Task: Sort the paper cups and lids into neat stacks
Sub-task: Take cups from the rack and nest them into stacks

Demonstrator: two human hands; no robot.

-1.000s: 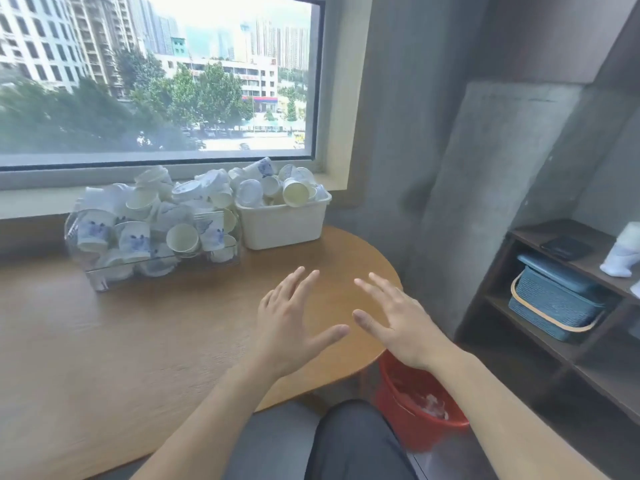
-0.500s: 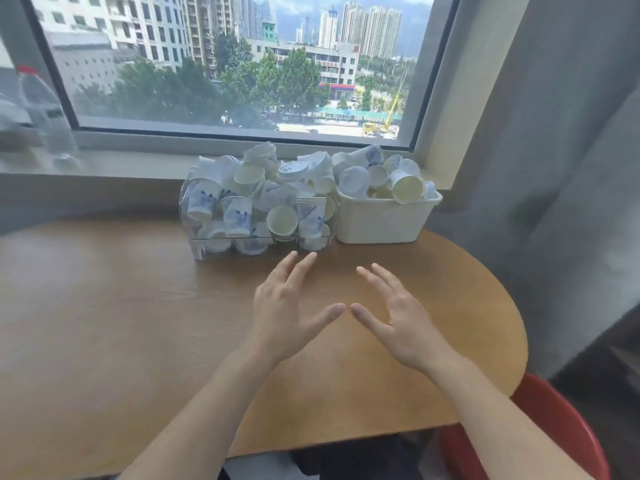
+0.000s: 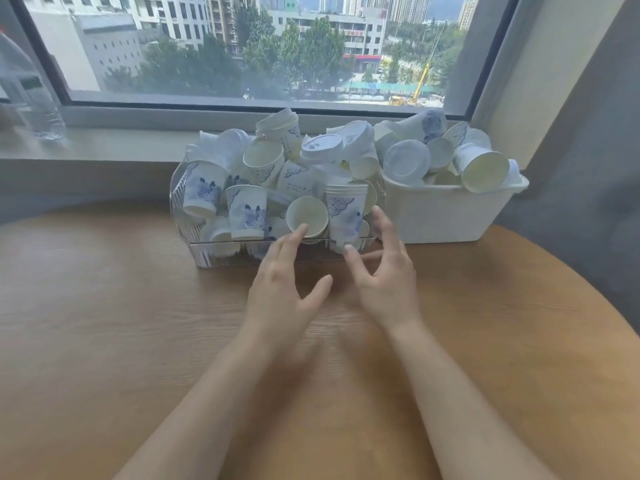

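A clear plastic bin [image 3: 207, 258] and a white tub [image 3: 443, 216] stand side by side at the back of the wooden table, both heaped with white paper cups with blue prints [image 3: 246, 211] and white lids [image 3: 406, 161]. My left hand [image 3: 280, 289] is open, its fingertips at the clear bin's front wall near a cup lying on its side [image 3: 306, 216]. My right hand [image 3: 384, 271] is open with spread fingers at the bin's right front corner, beside a small nested stack of cups [image 3: 346, 211]. Neither hand holds anything.
The round wooden table [image 3: 104, 323] stretches left and toward me. A windowsill [image 3: 114, 143] runs behind the bins, with a clear water bottle [image 3: 24, 84] at its far left. A grey wall stands at the right.
The view has swung left and closer to the bins. Both hands have moved forward from mid-table to the front of the clear bin.
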